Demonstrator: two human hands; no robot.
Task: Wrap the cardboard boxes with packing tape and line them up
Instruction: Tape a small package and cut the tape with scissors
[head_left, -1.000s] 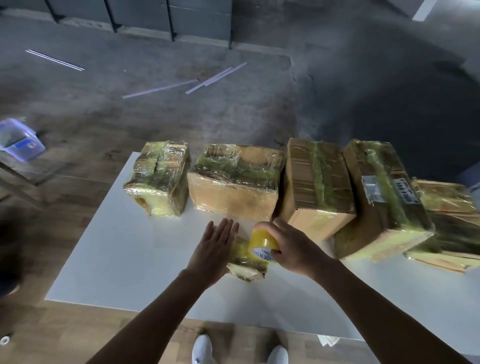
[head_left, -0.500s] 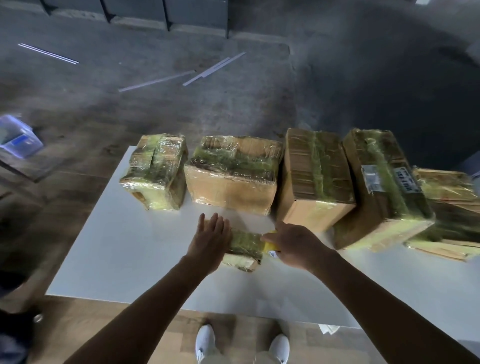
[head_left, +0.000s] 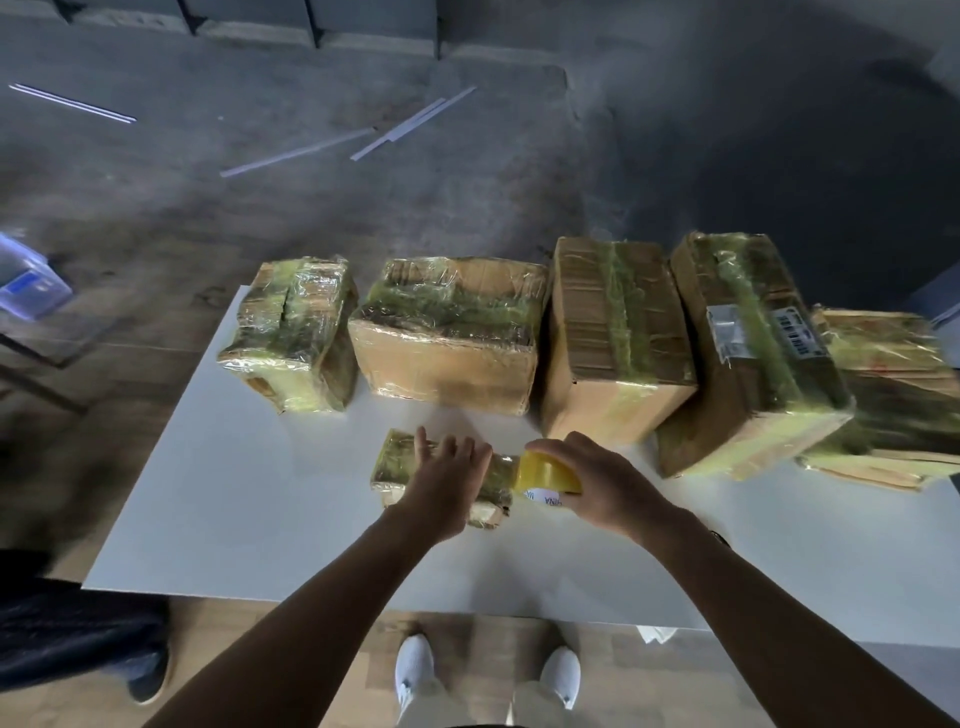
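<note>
A small flat cardboard box (head_left: 395, 462), wrapped in yellowish tape, lies on the white table (head_left: 249, 509) in front of me. My left hand (head_left: 447, 480) presses flat on its top with straight fingers. My right hand (head_left: 602, 480) grips a roll of yellow packing tape (head_left: 545, 473) at the box's right end. Behind stand several taped boxes in a row: a small one (head_left: 293, 332) at the left, a wide one (head_left: 452, 335), a tall one (head_left: 613, 332) and one with a label (head_left: 748, 343).
A flatter taped box (head_left: 893, 389) sits at the far right of the row, near the table's right side. A clear plastic bin (head_left: 28, 283) stands on a low stand at the left. Thin strips (head_left: 296, 153) lie on the grey floor beyond the table.
My right hand has come back up at the box's right end, showing the tape roll again. My left hand has stayed flat on the box. The camera view has shifted slightly.
</note>
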